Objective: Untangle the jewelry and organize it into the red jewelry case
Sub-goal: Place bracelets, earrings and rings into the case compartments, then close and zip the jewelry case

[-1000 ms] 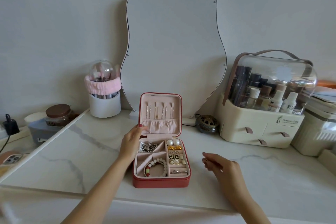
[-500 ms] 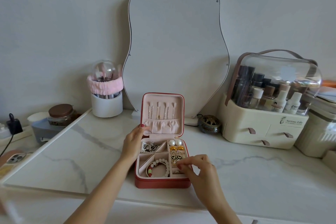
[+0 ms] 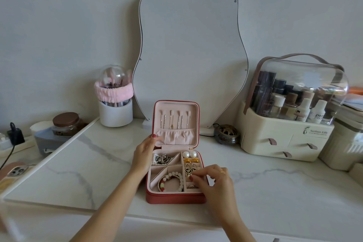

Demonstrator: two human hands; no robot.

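The red jewelry case (image 3: 174, 198) stands open on the marble top, its pink lid (image 3: 176, 120) upright with several chains hanging inside. A tangled silver heap (image 3: 163, 159) lies in the back left compartment. A pearl bracelet (image 3: 172, 180) lies in the front compartment. Pearl studs (image 3: 189, 154) and gold earrings (image 3: 191, 160) fill the right column. My left hand (image 3: 143, 155) rests against the case's left side, thumb touching the lid's lower corner. My right hand (image 3: 216, 180) reaches into the right column, thumb and forefinger pinching a black-and-gold earring (image 3: 188, 170).
A wavy mirror (image 3: 190, 51) leans on the wall behind the case. A cosmetics organizer (image 3: 284, 135) stands at the right, a small dark pot (image 3: 225, 133) beside it. A brush holder (image 3: 115, 112) and a brown-lidded jar (image 3: 65, 122) stand at the left, with a phone (image 3: 15, 171) at the left edge.
My right hand moved left from the tabletop into the case's right column and closed its fingertips on an earring. My left hand stayed at the case's side.
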